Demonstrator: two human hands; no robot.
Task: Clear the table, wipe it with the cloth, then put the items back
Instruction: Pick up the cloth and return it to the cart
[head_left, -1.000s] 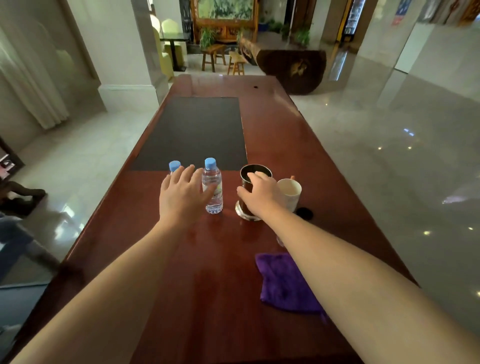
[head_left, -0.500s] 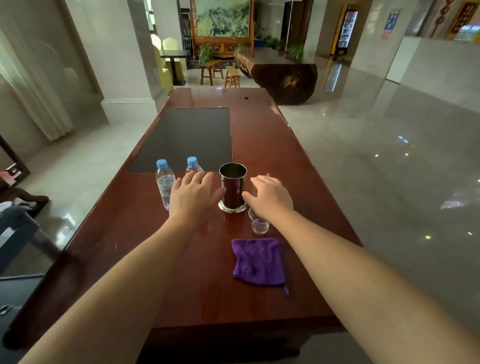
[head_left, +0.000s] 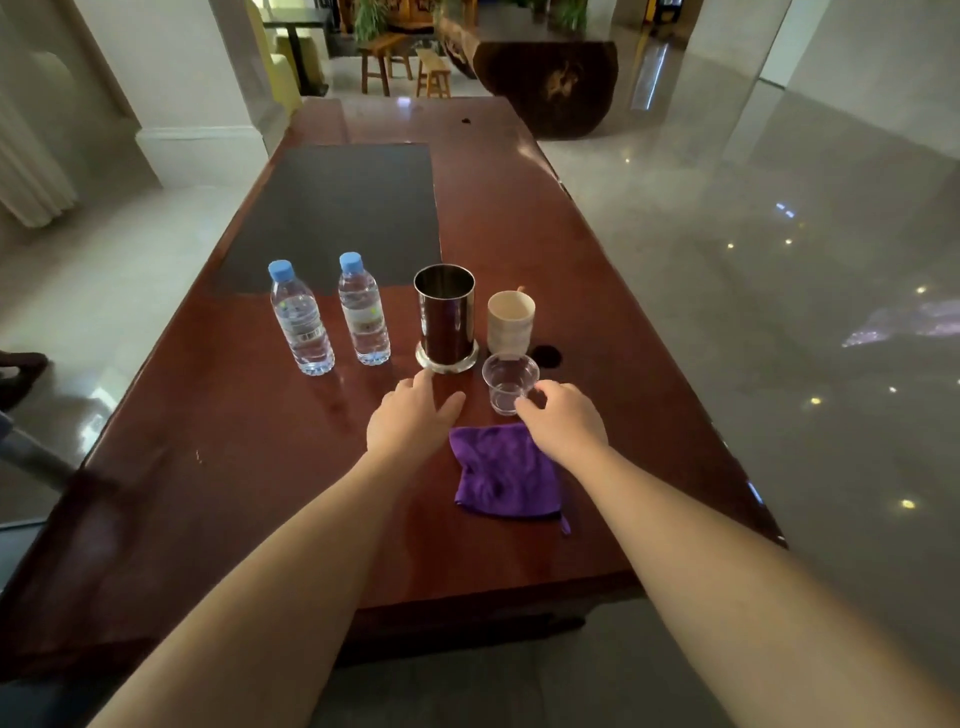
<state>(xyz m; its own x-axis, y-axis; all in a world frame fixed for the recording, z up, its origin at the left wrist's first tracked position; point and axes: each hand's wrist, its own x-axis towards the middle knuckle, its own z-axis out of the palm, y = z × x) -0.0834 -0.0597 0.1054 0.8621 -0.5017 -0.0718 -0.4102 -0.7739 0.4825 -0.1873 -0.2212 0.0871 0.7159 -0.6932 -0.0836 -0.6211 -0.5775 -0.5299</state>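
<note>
bottles: 2 water bottles (head_left: 301, 319) (head_left: 363, 312) upright on the tabletop (head_left: 249, 447), blue caps up; labels too blurry to read
cups: steel tumbler (head_left: 445, 318), beige cup (head_left: 510, 319), clear cup (head_left: 508, 382), all upright
cloth: purple cloth (head_left: 506, 470) flat near the front edge, long axis front-to-back
left hand (head_left: 410, 423): grip loose, holding nothing
right hand (head_left: 563, 418): grip half curled, fingertips at the clear cup, not closed on it

Bare table (head_left: 249, 441) lies open left of the cloth (head_left: 506, 470); bottles (head_left: 301, 319), metal cylinder (head_left: 445, 317) and cups (head_left: 509, 382) crowd the far side.
</note>
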